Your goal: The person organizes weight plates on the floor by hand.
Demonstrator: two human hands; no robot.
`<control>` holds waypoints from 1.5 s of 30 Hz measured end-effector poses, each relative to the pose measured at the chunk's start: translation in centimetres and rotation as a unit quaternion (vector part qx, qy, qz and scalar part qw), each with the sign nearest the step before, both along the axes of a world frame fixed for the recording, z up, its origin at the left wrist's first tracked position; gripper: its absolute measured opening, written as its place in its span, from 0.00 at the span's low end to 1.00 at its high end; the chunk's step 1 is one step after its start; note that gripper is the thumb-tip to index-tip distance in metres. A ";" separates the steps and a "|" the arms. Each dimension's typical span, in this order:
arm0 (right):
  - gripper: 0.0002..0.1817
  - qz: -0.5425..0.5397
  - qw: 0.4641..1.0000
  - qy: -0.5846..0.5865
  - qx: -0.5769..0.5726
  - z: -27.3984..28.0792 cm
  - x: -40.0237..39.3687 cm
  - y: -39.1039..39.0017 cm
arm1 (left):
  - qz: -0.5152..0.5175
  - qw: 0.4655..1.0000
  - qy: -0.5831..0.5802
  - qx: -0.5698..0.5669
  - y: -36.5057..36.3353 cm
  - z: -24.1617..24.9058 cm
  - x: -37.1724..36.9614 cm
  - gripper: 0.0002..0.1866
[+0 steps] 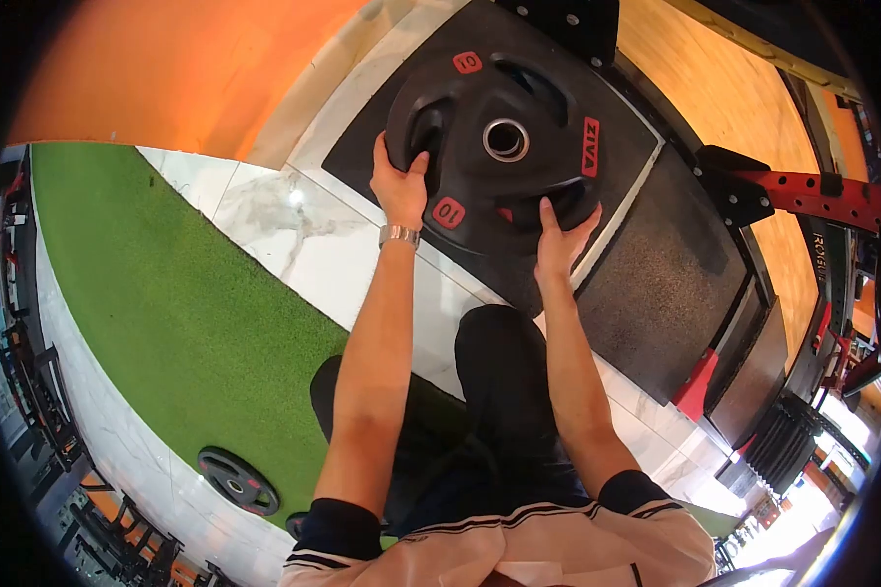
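Observation:
A black weight plate (470,186) with red "10" and "ZIVA" labels and a metal-ringed centre hole fills the upper middle of the view, over a dark rubber mat (362,147). My left hand (399,186) grips its left side, thumb in the cut-out handle and fingers around the outer rim. On the lower right side, my right hand (563,240) holds it the same way, thumb at another handle slot and fingers at the rim. A metal-banded watch (399,235) is on my left wrist.
Green turf (196,323) and white marble tiles (284,225) lie to the left. Another weight plate (238,480) rests at lower left. A red rack beam (812,194) with black brackets stands at right, beside a second rubber mat (666,293). An orange wall (166,68) rises at upper left.

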State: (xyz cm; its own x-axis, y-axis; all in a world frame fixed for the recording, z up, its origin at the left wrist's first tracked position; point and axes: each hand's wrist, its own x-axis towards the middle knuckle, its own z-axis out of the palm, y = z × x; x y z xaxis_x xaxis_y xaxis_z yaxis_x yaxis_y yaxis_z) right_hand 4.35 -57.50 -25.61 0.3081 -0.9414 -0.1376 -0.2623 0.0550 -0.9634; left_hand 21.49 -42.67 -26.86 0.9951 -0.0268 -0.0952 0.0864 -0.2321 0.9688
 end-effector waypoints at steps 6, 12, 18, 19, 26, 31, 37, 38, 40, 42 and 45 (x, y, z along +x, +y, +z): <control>0.54 0.063 0.996 0.061 -0.015 0.1 1.3 -5.3 | 0.100 0.995 0.006 -0.006 -2.3 0.2 -2.3 0.39; 0.52 0.053 0.997 0.049 0.011 -0.4 1.6 -5.4 | 0.066 0.996 0.054 -0.011 -1.7 1.6 -2.1 0.40; 0.51 0.023 0.999 -0.025 0.019 -1.5 1.0 -3.7 | 0.029 0.992 0.084 -0.094 -0.6 1.5 -1.5 0.39; 0.51 0.023 1.000 -0.014 0.016 -1.1 1.1 -3.5 | 0.034 0.992 0.070 -0.095 -0.7 1.0 -1.4 0.39; 0.47 0.024 0.994 0.106 -0.015 0.3 1.3 -3.5 | 0.081 0.994 0.015 -0.067 -1.1 -0.8 -1.6 0.39; 0.44 0.050 0.986 0.140 -0.070 -0.4 1.4 -4.5 | 0.114 0.986 0.044 -0.111 -1.6 1.0 -2.3 0.39; 0.45 0.034 0.988 0.137 -0.060 0.0 1.9 -4.4 | 0.093 0.995 -0.038 -0.014 -1.2 -0.2 -1.8 0.36; 0.45 0.022 0.990 0.127 -0.057 0.1 2.0 -4.1 | 0.085 0.995 -0.040 0.017 -1.2 -0.1 -1.8 0.36; 0.46 0.012 0.994 0.093 -0.051 0.1 2.0 -3.8 | 0.083 0.994 -0.045 0.060 -1.4 0.5 -1.8 0.34; 0.47 0.014 0.998 0.044 -0.038 -0.5 1.8 -3.9 | 0.093 0.991 -0.051 0.084 -1.5 0.9 -1.8 0.32; 0.49 0.023 1.000 -0.011 -0.010 -1.3 1.5 -4.2 | 0.092 0.994 -0.030 0.056 -1.5 1.4 -1.9 0.31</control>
State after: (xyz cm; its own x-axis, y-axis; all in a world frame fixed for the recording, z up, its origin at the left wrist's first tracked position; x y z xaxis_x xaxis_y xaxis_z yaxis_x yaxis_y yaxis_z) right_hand 5.86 -61.65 -26.90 0.3539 -0.9286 -0.1112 -0.2433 0.0234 -0.9697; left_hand 19.61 -44.14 -25.42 0.9863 0.1627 -0.0282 0.0805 -0.3246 0.9424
